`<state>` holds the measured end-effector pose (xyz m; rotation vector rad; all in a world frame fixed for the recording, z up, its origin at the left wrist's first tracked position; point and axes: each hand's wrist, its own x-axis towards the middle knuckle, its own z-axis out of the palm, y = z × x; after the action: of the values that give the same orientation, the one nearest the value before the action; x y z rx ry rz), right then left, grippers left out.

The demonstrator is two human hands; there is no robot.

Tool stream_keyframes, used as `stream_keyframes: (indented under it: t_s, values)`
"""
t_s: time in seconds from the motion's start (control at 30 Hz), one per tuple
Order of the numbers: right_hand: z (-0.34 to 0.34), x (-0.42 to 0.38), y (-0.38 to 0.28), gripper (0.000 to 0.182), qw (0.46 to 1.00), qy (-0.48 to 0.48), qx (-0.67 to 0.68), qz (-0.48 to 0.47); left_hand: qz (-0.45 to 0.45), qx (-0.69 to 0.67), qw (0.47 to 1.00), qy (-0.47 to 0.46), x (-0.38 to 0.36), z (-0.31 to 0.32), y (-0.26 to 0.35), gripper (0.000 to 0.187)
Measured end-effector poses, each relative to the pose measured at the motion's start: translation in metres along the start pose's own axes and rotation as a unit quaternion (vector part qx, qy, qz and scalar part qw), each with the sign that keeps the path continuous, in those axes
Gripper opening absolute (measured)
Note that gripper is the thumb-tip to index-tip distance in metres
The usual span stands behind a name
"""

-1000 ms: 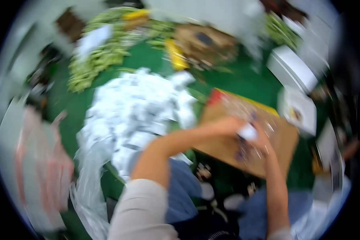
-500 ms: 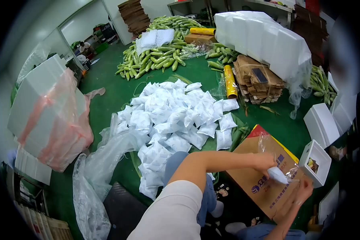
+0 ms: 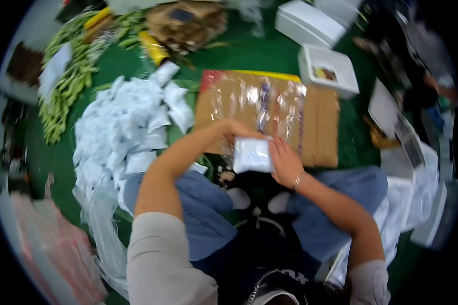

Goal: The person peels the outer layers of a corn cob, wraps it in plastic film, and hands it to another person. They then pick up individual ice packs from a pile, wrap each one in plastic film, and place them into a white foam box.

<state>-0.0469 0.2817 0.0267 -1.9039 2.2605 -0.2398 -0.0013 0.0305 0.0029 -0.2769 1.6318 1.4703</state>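
Note:
Between my two hands, above my lap, is a white pillow-shaped packet (image 3: 252,155). My left hand (image 3: 243,130) is closed on its upper edge, with some of the fingers hidden. Against its right side presses my right hand (image 3: 288,162), fingers bent over the edge. Just beyond them, shiny clear plastic film (image 3: 249,101) lies across a flat printed cardboard sheet (image 3: 320,122). On the left, a big heap of similar white packets (image 3: 119,122) rests on the floor.
A white foam box (image 3: 346,84) with small items inside stands behind the cardboard. Farther back are a yellow roll (image 3: 153,48), stacked brown cardboard (image 3: 188,25) and long green vegetables (image 3: 61,101). Another person (image 3: 422,56) is at the right. Clear plastic (image 3: 104,229) lies at left.
My view has turned to the right and downward. Both hands have come closer to my body with a packet between them, and clear film now lies spread over the cardboard.

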Motion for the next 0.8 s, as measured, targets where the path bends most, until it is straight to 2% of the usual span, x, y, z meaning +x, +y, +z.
stream_keyframes:
  t_s: [0.03, 0.07, 0.1, 0.13, 0.17, 0.2, 0.23, 0.27, 0.33, 0.37, 0.43, 0.47, 0.53, 0.57, 0.6, 0.63, 0.67, 0.7, 0.73, 0.77, 0.8]
  values:
    - [0.000, -0.005, 0.006, 0.094, 0.999, -0.012, 0.004, 0.030, -0.003, 0.098, 0.995, 0.032, 0.015, -0.008, -0.001, 0.066]
    - [-0.002, -0.003, 0.012, 0.087, 0.998, 0.000, 0.061, 0.027, -0.011, 0.323, 0.938, 0.129, -0.007, 0.005, 0.035, 0.063]
    - [-0.008, 0.009, 0.017, 0.081, 0.993, 0.015, 0.117, 0.015, -0.014, 0.524, 0.820, 0.229, -0.040, 0.014, 0.070, 0.060]
    - [-0.018, 0.026, 0.024, 0.081, 0.992, 0.015, 0.120, 0.023, -0.010, 0.526, 0.821, 0.221, -0.040, 0.011, 0.067, 0.060]
    - [-0.034, 0.044, 0.033, 0.081, 0.978, -0.140, 0.153, 0.032, 0.099, 0.541, 0.772, 0.320, -0.041, 0.007, 0.065, 0.055]
    - [-0.052, 0.063, 0.045, 0.082, 0.939, -0.288, 0.185, 0.039, 0.207, 0.544, 0.702, 0.410, -0.042, 0.004, 0.065, 0.051]
    - [-0.070, 0.079, 0.063, 0.075, 0.902, -0.297, 0.313, 0.029, 0.092, 0.457, 0.820, 0.333, -0.048, 0.013, 0.078, 0.064]
    - [-0.046, 0.099, 0.100, 0.070, 0.833, -0.396, 0.384, 0.042, 0.142, 0.450, 0.808, 0.352, -0.046, 0.023, 0.064, 0.067]
    - [-0.031, 0.118, 0.119, 0.060, 0.744, -0.254, 0.615, 0.066, 0.243, 0.559, 0.630, 0.482, -0.029, 0.031, 0.043, 0.056]
    - [-0.032, 0.128, 0.117, 0.060, 0.747, -0.247, 0.614, 0.067, 0.248, 0.563, 0.625, 0.481, -0.025, 0.028, 0.046, 0.056]
    - [-0.031, 0.151, 0.110, 0.057, 0.638, -0.348, 0.666, 0.173, 0.115, 0.531, 0.693, 0.474, -0.015, 0.022, 0.052, 0.061]
    - [-0.022, 0.156, 0.111, 0.057, 0.637, -0.342, 0.669, 0.174, 0.118, 0.535, 0.692, 0.470, -0.013, 0.015, 0.052, 0.061]
    - [-0.005, 0.165, 0.110, 0.060, 0.684, -0.321, 0.638, 0.147, 0.142, 0.498, 0.762, 0.389, -0.015, -0.002, 0.050, 0.065]
    - [0.001, 0.166, 0.111, 0.058, 0.677, -0.317, 0.660, 0.080, 0.139, 0.489, 0.784, 0.357, -0.017, -0.002, 0.051, 0.061]
    - [0.011, 0.168, 0.110, 0.058, 0.675, -0.317, 0.662, 0.077, 0.135, 0.490, 0.784, 0.356, -0.016, 0.001, 0.046, 0.061]
    - [0.030, 0.171, 0.114, 0.057, 0.662, -0.343, 0.662, 0.078, 0.204, 0.355, 0.854, 0.321, -0.009, 0.004, 0.037, 0.057]
    - [0.024, 0.172, 0.111, 0.056, 0.652, -0.367, 0.658, 0.079, 0.269, 0.211, 0.897, 0.279, -0.012, 0.012, 0.042, 0.054]
    - [0.022, 0.160, 0.104, 0.056, 0.621, -0.319, 0.709, 0.096, 0.241, 0.066, 0.940, 0.234, -0.017, 0.031, 0.043, 0.049]
    - [0.048, 0.168, 0.111, 0.054, 0.684, -0.291, 0.658, 0.118, 0.052, -0.233, 0.951, 0.194, -0.024, 0.059, 0.045, 0.053]
    - [0.052, 0.169, 0.110, 0.054, 0.686, -0.289, 0.658, 0.116, 0.021, -0.464, 0.881, 0.085, -0.011, 0.081, 0.027, 0.054]
    - [0.056, 0.167, 0.106, 0.054, 0.720, -0.251, 0.640, 0.099, 0.090, -0.603, 0.771, -0.186, -0.001, 0.092, -0.026, 0.053]
